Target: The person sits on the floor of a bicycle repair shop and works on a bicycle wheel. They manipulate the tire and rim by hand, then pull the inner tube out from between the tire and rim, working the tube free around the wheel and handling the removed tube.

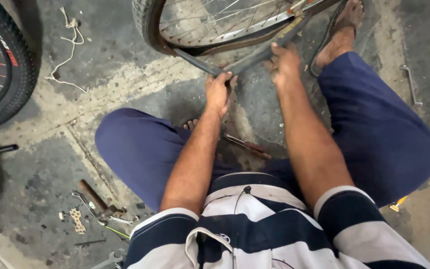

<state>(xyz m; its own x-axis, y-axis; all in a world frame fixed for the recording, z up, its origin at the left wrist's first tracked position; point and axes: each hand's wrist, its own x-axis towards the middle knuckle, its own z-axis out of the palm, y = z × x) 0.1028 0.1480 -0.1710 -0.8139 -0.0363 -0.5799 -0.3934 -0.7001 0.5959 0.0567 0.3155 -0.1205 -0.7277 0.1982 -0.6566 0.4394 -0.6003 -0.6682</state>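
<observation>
The person is sitting low on the concrete floor, knees spread in dark blue trousers, and both arms are reaching forward to a bicycle wheel lying ahead of them. The left hand is closing its fingers tight around a dark rubber inner tube that is hanging out from under the wheel's worn tyre, gripping it right where the tube is bending into a low V. The right hand is clamping down on the same tube just beside, a little higher along it, fingers curled over the top and the thumb out of sight beneath. The tube is running from the tyre's lower edge down to the left hand, then up past the right hand towards the silver rim. A sandalled foot is resting against the wheel at the upper right. Between the legs, a slim red-handled tool is lying on the floor, well apart from both hands. Off to the lower left, a cluster of small tools is sitting scattered on the floor, a knotted white string is trailing near the top left, and a second black tyre with red spokes is filling the left edge
</observation>
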